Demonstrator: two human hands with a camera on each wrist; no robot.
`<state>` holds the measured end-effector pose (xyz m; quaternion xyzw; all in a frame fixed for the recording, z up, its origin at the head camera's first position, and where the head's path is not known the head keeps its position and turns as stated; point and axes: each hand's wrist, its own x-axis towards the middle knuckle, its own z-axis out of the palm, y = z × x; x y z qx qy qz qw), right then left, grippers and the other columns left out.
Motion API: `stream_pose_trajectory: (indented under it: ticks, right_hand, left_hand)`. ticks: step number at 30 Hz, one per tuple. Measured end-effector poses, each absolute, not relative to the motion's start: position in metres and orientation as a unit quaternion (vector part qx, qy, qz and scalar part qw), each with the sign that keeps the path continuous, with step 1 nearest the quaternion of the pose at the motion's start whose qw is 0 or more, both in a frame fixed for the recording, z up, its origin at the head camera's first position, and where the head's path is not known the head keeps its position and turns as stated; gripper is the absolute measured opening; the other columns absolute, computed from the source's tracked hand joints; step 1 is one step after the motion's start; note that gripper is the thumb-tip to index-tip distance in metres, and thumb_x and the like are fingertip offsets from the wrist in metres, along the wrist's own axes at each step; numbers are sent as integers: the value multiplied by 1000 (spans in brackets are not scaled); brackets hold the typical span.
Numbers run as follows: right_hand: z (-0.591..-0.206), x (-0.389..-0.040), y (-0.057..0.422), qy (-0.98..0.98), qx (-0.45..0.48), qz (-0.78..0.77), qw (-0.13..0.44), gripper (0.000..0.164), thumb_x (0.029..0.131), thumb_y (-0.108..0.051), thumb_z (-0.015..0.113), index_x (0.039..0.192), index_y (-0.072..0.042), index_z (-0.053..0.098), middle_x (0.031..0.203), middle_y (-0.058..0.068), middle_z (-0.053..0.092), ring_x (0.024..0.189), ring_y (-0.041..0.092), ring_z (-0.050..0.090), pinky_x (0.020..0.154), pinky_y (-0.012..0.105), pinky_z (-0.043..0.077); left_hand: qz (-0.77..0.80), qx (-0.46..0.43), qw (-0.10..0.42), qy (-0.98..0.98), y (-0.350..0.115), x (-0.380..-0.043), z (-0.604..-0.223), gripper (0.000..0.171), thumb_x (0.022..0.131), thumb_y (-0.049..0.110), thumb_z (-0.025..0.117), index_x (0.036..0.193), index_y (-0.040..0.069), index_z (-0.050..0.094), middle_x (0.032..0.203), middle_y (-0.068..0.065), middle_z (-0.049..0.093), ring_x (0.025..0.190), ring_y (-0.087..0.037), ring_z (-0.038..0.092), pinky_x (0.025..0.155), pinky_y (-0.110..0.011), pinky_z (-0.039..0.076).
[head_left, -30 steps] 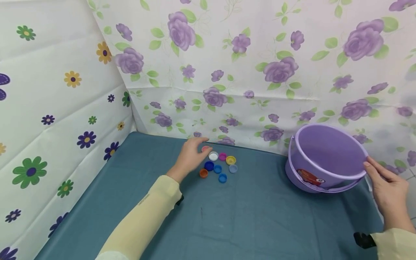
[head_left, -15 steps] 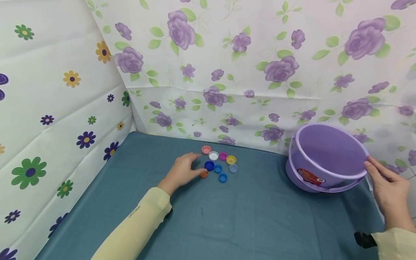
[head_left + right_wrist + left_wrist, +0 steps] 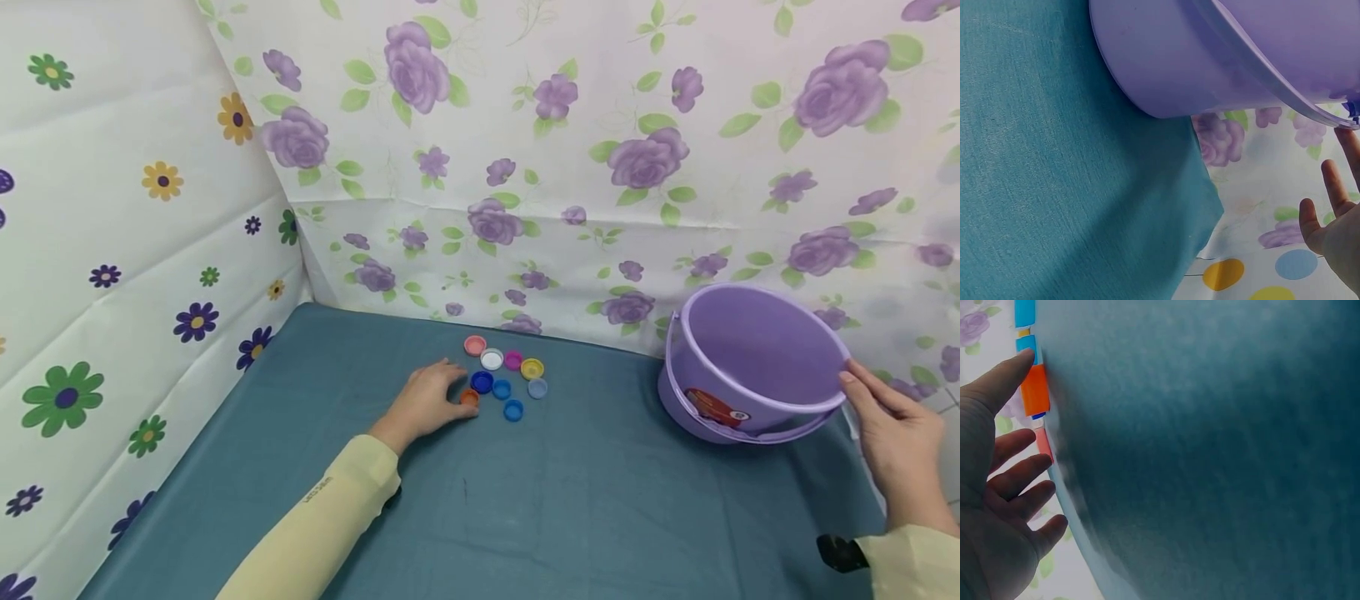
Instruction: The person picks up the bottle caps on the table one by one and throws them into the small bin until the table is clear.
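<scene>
My left hand point(image 3: 426, 402) is at the orange bottle cap point(image 3: 469, 397), thumb on its near side and fingers beyond it. In the left wrist view the fingers are spread, with a gap between them and the orange cap point(image 3: 1035, 390). A dark blue cap point(image 3: 482, 382) lies right beside the orange one. My right hand point(image 3: 900, 437) pinches the rim of a purple bucket point(image 3: 720, 408) between thumb and fingers. The bucket tilts somewhat, its mouth facing up and toward me, and its handle hangs down in front.
Near the orange cap lie a coral cap point(image 3: 475, 345), a white cap point(image 3: 492, 359), a magenta cap point(image 3: 513, 360), a yellow cap point(image 3: 532, 369) and several blue ones. Floral sheets point(image 3: 555, 167) rise behind and at the left of the teal cloth point(image 3: 570, 500).
My left hand has come back from the coral cap toward me and down to the orange cap. The right hand and bucket have stayed put.
</scene>
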<state>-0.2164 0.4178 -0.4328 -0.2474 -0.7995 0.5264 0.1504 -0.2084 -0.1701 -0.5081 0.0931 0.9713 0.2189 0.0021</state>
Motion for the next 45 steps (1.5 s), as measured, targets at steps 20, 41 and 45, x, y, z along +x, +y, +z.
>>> stream_pose_trajectory:
  ticks: [20, 41, 45]
  right_hand:
    - [-431, -216, 416, -795, -251, 531, 152, 43, 82, -39, 67, 124, -31, 59, 128, -23, 54, 124, -8, 44, 96, 2, 33]
    - [-431, -216, 415, -806, -245, 514, 164, 42, 83, -41, 66, 124, -33, 59, 129, -22, 54, 124, -9, 43, 95, 0, 32]
    - [-431, -216, 414, -812, -257, 502, 151, 42, 83, -45, 64, 125, -37, 57, 133, -21, 50, 126, -9, 40, 95, 0, 32]
  left_hand:
    - [220, 91, 23, 971, -169, -207, -510, 49, 76, 50, 73, 114, 20, 68, 137, -5, 53, 136, -23, 38, 110, -47, 33]
    - [253, 83, -19, 964, -176, -206, -504, 26, 79, 35, 74, 101, 22, 69, 98, 8, 65, 93, -10, 58, 87, -35, 50]
    - [257, 71, -25, 964, -177, -205, -499, 27, 80, 33, 73, 104, 21, 69, 100, 5, 66, 95, -13, 58, 88, -37, 49]
